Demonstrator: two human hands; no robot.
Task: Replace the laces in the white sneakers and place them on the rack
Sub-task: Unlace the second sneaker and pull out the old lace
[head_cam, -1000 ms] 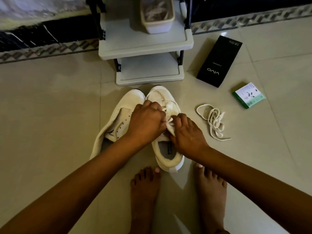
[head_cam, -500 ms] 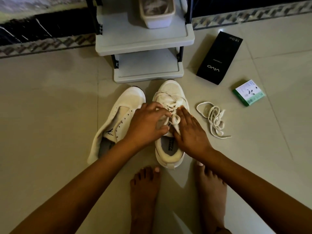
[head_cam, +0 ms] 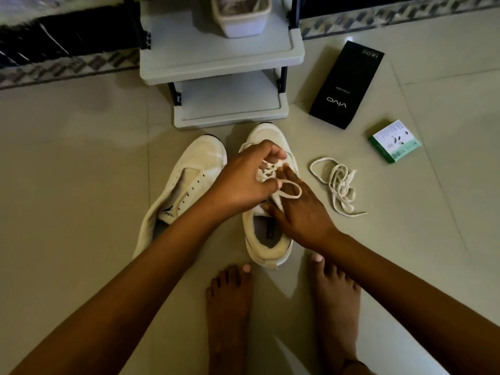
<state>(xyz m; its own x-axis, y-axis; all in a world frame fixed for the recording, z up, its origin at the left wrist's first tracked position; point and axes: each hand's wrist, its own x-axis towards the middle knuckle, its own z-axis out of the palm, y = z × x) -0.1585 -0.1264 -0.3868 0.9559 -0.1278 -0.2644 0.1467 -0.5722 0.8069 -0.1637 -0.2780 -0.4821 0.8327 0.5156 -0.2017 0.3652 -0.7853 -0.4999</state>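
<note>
Kneeling-height view down onto two white sneakers. Left hand [head_cam: 243,182] curled over the laced sneaker [head_cam: 266,239], pinching a loop of its lace [head_cam: 290,189], likely to draw the bow snug. Right hand [head_cam: 295,212] laid flat, fingers straight, pressing the tongue and knot down to steady them. Unlaced sneaker [head_cam: 189,182] just left of the left hand, eyelets bare. Spare lace [head_cam: 336,185] coiled right of the right hand, ready for it. Rack [head_cam: 216,69] beyond both hands. Black box [head_cam: 346,85] beyond the right hand, printed "vivo"; green box [head_cam: 393,140] lettering too small.
</note>
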